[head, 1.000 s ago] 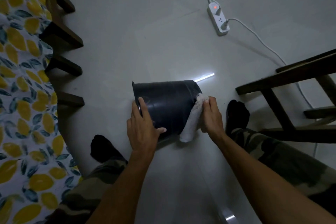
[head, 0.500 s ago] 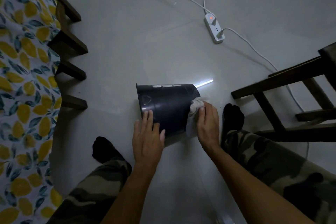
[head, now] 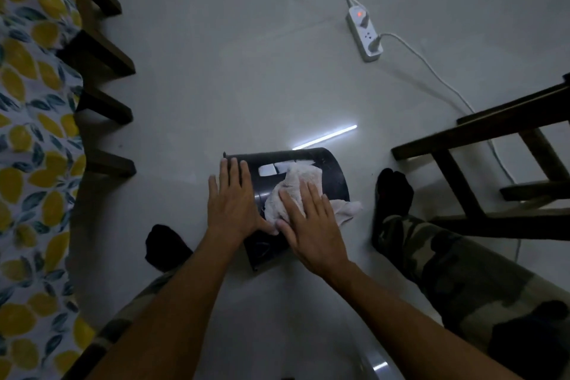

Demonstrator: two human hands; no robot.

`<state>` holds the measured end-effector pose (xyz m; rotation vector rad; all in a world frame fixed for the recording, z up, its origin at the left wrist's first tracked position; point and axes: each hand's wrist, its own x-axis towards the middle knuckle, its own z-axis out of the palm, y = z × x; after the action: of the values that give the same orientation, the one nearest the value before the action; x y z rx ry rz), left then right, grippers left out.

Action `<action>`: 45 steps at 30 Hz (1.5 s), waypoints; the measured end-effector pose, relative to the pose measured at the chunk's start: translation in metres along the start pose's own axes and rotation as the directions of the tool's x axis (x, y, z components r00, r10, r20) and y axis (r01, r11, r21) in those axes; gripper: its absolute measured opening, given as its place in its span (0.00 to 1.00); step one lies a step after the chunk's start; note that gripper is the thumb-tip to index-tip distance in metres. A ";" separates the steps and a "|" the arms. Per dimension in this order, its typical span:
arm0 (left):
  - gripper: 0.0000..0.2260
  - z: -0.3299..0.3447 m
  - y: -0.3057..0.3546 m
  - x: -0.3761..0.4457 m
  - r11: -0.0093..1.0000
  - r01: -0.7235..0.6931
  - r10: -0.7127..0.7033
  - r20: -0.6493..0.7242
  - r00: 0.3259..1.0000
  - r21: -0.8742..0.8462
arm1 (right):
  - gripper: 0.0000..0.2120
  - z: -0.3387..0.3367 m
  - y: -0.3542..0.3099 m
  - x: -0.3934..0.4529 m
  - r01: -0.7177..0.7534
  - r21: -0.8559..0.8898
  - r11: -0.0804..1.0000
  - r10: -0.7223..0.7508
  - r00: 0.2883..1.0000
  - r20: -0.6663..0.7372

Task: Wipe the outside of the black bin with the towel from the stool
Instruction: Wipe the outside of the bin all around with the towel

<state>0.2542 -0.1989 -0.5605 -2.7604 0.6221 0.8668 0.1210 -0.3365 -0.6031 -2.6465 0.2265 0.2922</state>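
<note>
Bed (head: pixel 27 163): far left of the hands, covered in a sheet printed with yellow lemons and dark leaves; dark wooden slats jut out from under it onto the floor.
Floor (head: pixel 231 71): pale and glossy, with a bright strip of light reflected just beyond the bin.
Left foot (head: pixel 166 247): in a black sock, down-left of the left hand, with camouflage trousers behind it.
Left hand (head: pixel 233 200): flat and unclenched, fingers spread and pointing away, palm resting on the bin's rim end; it grips nothing, only presses.
Bin (head: pixel 333 173): black, lying on its side on the floor between the two feet, under both hands, its open rim toward the left and its base toward the right.
Towel (head: pixel 296 188): white, crumpled, spread over the bin's upper side; one end hangs off past the base to the right of the right hand.
Right hand (head: pixel 311 222): laid flat on the towel, fingers extended, pressing it against the bin; the thumb nearly meets the left hand's thumb.
Right foot (head: pixel 393 191): black sock, just right of the bin, apart from it.
Power strip (head: pixel 365 34): white, well beyond the hands, red light lit, with white cables running off.
Stool (head: pixel 493 145): dark wood, far right of the right hand, only its legs and rails in view.
</note>
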 end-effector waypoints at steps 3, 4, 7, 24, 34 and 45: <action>0.73 0.008 0.001 0.001 1.000 -0.014 0.014 -0.002 1.000 -0.015 | 0.33 0.011 -0.005 0.005 -0.055 -0.031 0.998 0.055 0.998 -0.003; 0.73 0.011 0.000 -0.001 1.000 -0.012 0.012 -0.010 1.000 -0.027 | 0.33 0.014 -0.006 0.007 -0.074 -0.046 0.996 0.074 0.997 -0.006; 0.73 0.018 0.000 -0.004 0.998 -0.006 0.004 -0.034 0.999 -0.065 | 0.34 0.022 -0.012 0.014 -0.147 -0.038 0.988 0.146 0.989 -0.032; 0.73 0.024 -0.003 0.002 0.995 0.025 -0.022 0.026 0.999 -0.099 | 0.25 -0.011 0.028 0.119 -0.170 -0.089 0.981 0.166 0.985 -0.055; 0.74 0.027 0.000 0.002 0.998 0.041 -0.039 0.058 0.998 -0.045 | 0.26 -0.007 0.020 0.167 -0.225 -0.111 0.968 0.228 0.974 0.013; 0.75 0.031 -0.002 -0.006 0.993 -0.069 0.074 0.042 0.996 -0.098 | 0.33 0.019 0.012 0.066 0.141 -0.309 0.941 -0.105 0.986 0.132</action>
<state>0.2350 -0.1860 -0.5824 -2.8096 0.6926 0.9982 0.1791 -0.3453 -0.6406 -2.9332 -0.0279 0.4711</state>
